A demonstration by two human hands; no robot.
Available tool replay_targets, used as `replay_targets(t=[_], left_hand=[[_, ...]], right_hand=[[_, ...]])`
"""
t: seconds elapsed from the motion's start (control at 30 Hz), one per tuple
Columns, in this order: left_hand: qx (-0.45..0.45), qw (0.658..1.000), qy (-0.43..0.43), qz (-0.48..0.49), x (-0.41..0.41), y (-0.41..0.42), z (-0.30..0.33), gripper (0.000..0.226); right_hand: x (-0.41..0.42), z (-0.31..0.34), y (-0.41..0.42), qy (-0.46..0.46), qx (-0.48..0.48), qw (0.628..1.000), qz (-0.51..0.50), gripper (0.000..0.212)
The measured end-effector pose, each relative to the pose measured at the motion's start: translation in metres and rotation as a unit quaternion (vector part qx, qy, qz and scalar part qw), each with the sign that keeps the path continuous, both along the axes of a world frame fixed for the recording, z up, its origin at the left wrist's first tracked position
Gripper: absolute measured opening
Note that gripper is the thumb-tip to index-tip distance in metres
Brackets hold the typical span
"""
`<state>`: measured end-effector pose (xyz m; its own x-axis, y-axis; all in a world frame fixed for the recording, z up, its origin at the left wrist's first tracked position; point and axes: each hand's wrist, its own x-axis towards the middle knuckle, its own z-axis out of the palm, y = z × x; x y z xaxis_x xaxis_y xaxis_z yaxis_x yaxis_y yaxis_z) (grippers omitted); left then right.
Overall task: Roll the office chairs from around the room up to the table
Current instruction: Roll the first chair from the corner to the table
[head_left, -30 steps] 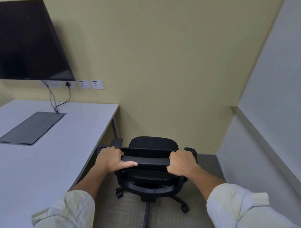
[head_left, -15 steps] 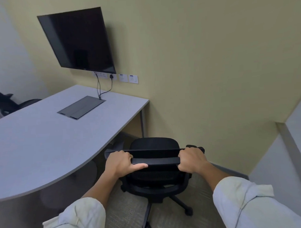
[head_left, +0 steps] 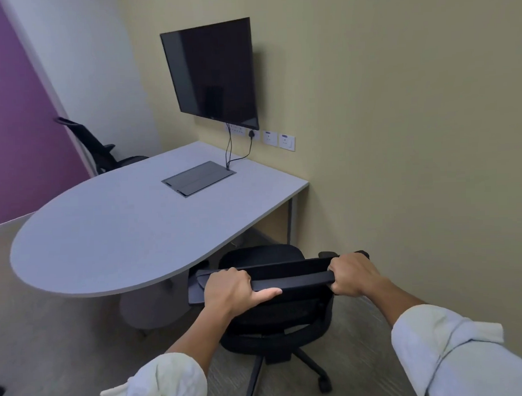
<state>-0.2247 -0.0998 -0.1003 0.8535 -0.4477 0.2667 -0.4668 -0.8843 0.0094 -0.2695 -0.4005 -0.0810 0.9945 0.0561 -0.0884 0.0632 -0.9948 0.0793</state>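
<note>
Step in hand, as judged from the scene: rolling the office chair (head_left: 275,301) in to the counter (head_left: 113,232).

Grip. Both hands are closed on the top rail of the chair backrest. The left hand (head_left: 232,289) wraps the rail near its left end, thumb laid along the near face. The right hand (head_left: 352,276) clamps the rail at its right end. Neither hand is free.

Procedure, advisory:
1. Keep both hands spread toward the rail ends. A wide hold gives steering control over the castors.
2. Push level and forward, not downward. Downward load is likely to tilt the backrest and bind the castors on the carpet.
3. Steer the seat toward the counter edge ahead and left of the left hand. Push slightly more with the right hand to turn the chair leftward.
4. Watch the left armrest, which lies just below the counter edge. Whether it clears the underside cannot be told from this view.
5. Keep the right armrest apart from the wall beyond the right hand.

Position. The chair is directly under and ahead of the hands, seat facing away, close to the counter's straight end. A second office chair (head_left: 98,144) stands well beyond the left hand, at the counter's far side.
</note>
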Motion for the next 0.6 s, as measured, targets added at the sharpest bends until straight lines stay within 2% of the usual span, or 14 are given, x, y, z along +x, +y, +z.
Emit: replay_targets(t=[0.33, 0.6], left_hand=[[-0.045, 0.998, 0.007, 0.04, 0.095, -0.035, -0.003, 0.092], [-0.05, 0.995, 0.036, 0.081, 0.146, -0.096, 0.001, 0.094]], right_hand=[[0.135, -0.005, -0.039, 0.019, -0.018, 0.999, 0.041, 0.016], [0.217, 0.006, -0.086, 0.061, 0.006, 0.998, 0.028, 0.003]])
